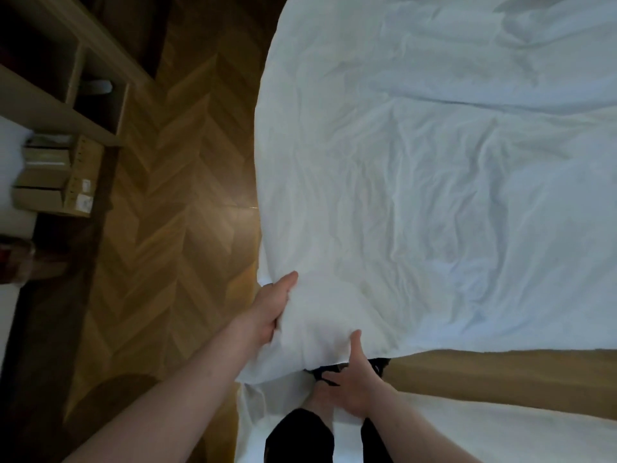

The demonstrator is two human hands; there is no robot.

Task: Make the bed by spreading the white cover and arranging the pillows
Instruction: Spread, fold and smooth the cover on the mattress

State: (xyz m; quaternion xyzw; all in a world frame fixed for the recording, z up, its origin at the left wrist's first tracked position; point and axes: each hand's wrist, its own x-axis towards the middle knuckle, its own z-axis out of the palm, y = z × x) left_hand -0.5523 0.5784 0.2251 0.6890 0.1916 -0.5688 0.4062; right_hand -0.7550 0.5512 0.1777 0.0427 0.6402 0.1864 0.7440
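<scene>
The white cover lies wrinkled across the bed and fills the right of the view. Its near corner is bunched up between my hands. My left hand grips the corner's left edge, thumb on top and fingers under the cloth. My right hand holds the corner's lower edge, thumb up against the fabric and fingers curled beneath it. More white cloth lies below the corner, by my legs. No pillow shows plainly; a greyish fold sits at the far top right.
Herringbone wood floor runs along the bed's left side. A low shelf unit with cardboard boxes stands at the far left. A strip of wooden floor shows under the cover's near edge.
</scene>
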